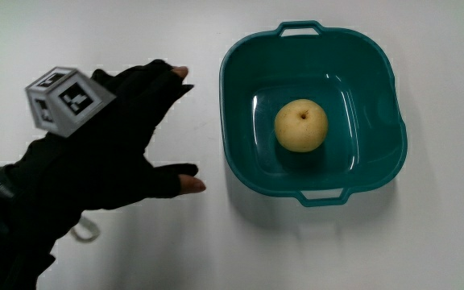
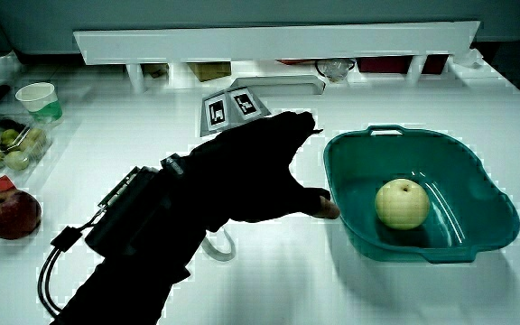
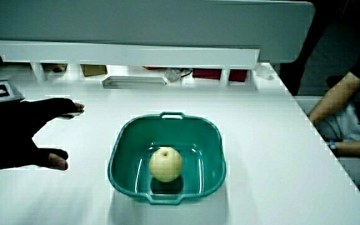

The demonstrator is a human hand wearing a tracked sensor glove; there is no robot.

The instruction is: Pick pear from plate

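Hand (image 1: 111,153): black glove, over bare table (image 1: 135,258) just beside the teal basin (image 1: 385,89), not touching it in the main view; in a side view (image 2: 242,181) the thumb tip sits right at the basin rim
Grip: fingers (image 1: 171,76) and thumb spread wide apart, fingertips bare, holding nothing
Cube: patterned marker cube (image 1: 61,98) on the back of the hand, tilted
Forearm: black sleeve (image 2: 125,262) with a cable loop, nearer to the person than the basin
Pear: round yellow pear (image 1: 301,125) in the middle of the basin floor, stem end up, clear of the basin walls; seen the same in both side views (image 2: 400,203) (image 3: 166,164)
Basin: teal, squarish, two handles, stands on the white table; it is a tub rather than a flat plate
Apple: red apple (image 2: 9,215) at the table's edge, well apart from the basin, with the hand between them
Cup: small paper cup (image 2: 39,99) near the partition (image 2: 278,41), well apart from the basin
Fruit tray: clear tray of small fruit (image 2: 7,144) between cup and apple
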